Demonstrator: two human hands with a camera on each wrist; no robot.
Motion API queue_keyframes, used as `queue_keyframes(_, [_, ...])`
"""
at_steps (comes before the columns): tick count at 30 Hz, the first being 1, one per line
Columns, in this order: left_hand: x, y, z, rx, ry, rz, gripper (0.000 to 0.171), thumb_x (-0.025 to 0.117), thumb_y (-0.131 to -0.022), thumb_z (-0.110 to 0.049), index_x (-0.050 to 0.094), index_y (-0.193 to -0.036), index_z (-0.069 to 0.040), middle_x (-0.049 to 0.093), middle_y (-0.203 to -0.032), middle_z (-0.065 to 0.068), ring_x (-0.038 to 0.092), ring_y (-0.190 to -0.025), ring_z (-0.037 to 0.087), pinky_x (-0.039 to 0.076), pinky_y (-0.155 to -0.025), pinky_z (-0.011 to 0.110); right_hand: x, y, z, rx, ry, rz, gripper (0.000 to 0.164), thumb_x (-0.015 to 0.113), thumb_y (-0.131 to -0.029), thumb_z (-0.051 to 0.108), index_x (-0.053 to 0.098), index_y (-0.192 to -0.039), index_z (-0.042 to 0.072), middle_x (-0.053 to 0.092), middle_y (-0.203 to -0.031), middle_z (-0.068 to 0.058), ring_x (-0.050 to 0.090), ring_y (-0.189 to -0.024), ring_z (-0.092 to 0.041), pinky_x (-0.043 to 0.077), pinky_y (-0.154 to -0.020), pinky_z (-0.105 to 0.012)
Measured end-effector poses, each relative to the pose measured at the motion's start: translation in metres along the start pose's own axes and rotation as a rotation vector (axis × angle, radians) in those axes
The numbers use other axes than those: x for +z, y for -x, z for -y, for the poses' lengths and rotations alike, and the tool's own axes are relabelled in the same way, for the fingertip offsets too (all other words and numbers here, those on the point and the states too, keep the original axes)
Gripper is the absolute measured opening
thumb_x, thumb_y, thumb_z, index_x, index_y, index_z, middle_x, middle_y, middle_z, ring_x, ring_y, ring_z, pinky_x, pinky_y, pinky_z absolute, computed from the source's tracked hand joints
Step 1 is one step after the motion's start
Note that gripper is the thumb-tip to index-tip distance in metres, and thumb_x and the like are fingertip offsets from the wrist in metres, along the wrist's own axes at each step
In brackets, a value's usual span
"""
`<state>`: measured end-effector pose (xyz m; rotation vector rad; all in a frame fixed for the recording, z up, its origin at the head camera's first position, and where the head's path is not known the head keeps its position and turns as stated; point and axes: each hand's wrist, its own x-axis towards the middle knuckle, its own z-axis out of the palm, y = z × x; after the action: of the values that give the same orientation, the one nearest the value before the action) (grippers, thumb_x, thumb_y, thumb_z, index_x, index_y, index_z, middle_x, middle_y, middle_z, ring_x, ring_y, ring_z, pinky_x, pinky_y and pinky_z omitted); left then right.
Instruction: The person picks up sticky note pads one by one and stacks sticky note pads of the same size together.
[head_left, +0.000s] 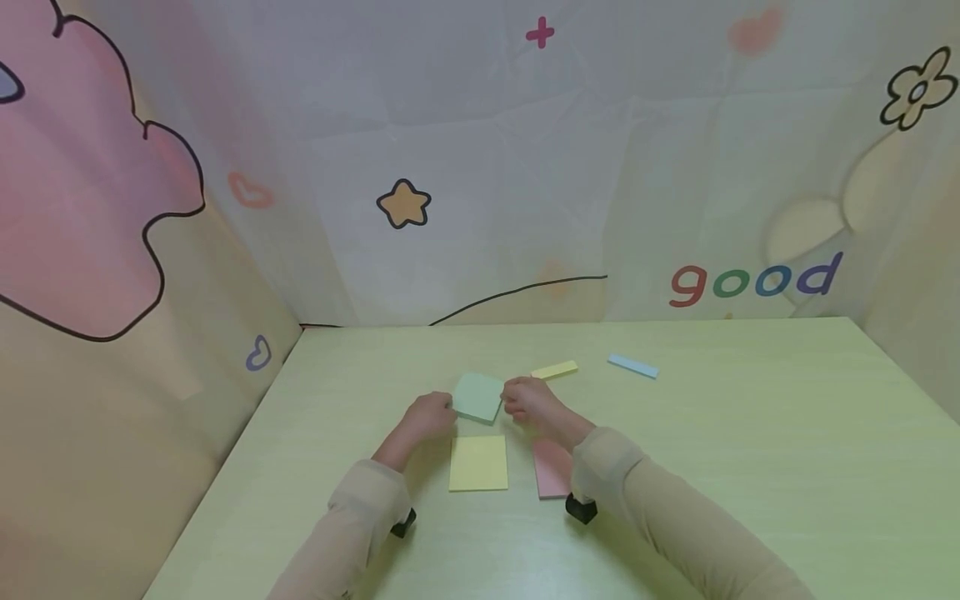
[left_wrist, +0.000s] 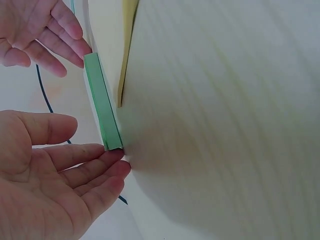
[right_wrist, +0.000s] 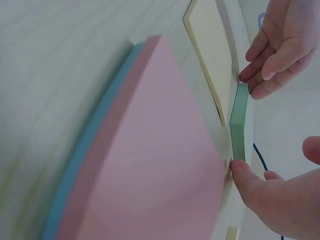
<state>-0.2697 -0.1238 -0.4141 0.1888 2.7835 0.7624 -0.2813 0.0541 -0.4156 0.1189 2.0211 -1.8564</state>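
Note:
A green sticky-note pad (head_left: pixel 477 397) lies on the table between both hands, turned slightly askew. The fingertips of my left hand (head_left: pixel 431 415) touch its left edge, with the thumb raised off it in the left wrist view. On the opposite edge, fingers of my right hand (head_left: pixel 534 402) touch the pad. Closer to me is a yellow sticky-note pad (head_left: pixel 478 463), lying flat. Under the right forearm, a pink sticky-note pad (head_left: pixel 552 473) is partly hidden; the right wrist view shows a blue layer (right_wrist: pixel 95 125) beneath it.
Behind the right hand lies a narrow yellow strip pad (head_left: pixel 556 370), with a narrow blue strip pad (head_left: pixel 633 367) farther right. A printed cloth backdrop (head_left: pixel 480 167) rises along the back edge of the pale table (head_left: pixel 750 467) and at both sides.

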Motion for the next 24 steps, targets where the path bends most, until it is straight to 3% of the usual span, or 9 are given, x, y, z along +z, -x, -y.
queue_keyframes(3, [0.001,0.002,0.001,0.017,0.016,-0.002,0.02,0.041,-0.082,-0.006,0.035,-0.063,-0.01,0.031,-0.059,-0.001,0.03,-0.054,0.012,0.027,-0.049,0.022,0.001,0.0,-0.001,-0.003,-0.005,0.008,0.04,0.046,-0.083,0.002,0.041,-0.121,-0.009,0.044,-0.075,-0.002,0.038,-0.059,-0.006,0.036,-0.058,-0.018])
queue_keyframes(13, [0.003,0.005,0.0,0.038,0.035,-0.007,0.027,0.041,-0.082,-0.006,0.029,-0.06,-0.014,0.028,-0.056,-0.003,0.026,-0.05,0.01,0.024,-0.047,0.02,0.004,0.0,-0.004,0.007,0.041,-0.011,0.044,0.048,-0.085,0.008,0.04,-0.125,-0.006,0.052,-0.112,-0.017,0.05,-0.083,-0.014,0.044,-0.069,-0.022])
queue_keyframes(19, [0.003,0.01,-0.005,0.024,0.04,-0.012,0.028,0.041,-0.082,-0.004,0.029,-0.059,-0.012,0.028,-0.055,-0.001,0.027,-0.05,0.011,0.024,-0.046,0.021,0.003,0.001,-0.003,0.023,0.031,-0.004,0.044,0.048,-0.085,0.008,0.039,-0.126,-0.004,0.051,-0.106,-0.013,0.047,-0.078,-0.012,0.042,-0.066,-0.021])
queue_keyframes(23, [0.007,0.003,-0.001,0.015,0.043,-0.014,0.026,0.041,-0.081,-0.002,0.031,-0.058,-0.01,0.029,-0.055,0.0,0.027,-0.049,0.012,0.025,-0.046,0.022,0.003,0.0,-0.003,0.023,0.041,-0.006,0.043,0.048,-0.086,0.009,0.039,-0.126,-0.004,0.052,-0.104,-0.011,0.047,-0.078,-0.012,0.042,-0.066,-0.021])
queue_keyframes(24, [0.013,-0.004,0.009,0.053,0.042,-0.024,0.026,0.041,-0.081,-0.004,0.031,-0.058,-0.011,0.029,-0.055,-0.001,0.027,-0.048,0.012,0.024,-0.045,0.022,0.003,0.0,-0.003,0.023,0.044,-0.006,0.043,0.048,-0.086,0.009,0.039,-0.126,-0.003,0.052,-0.106,-0.012,0.047,-0.079,-0.013,0.042,-0.066,-0.021])
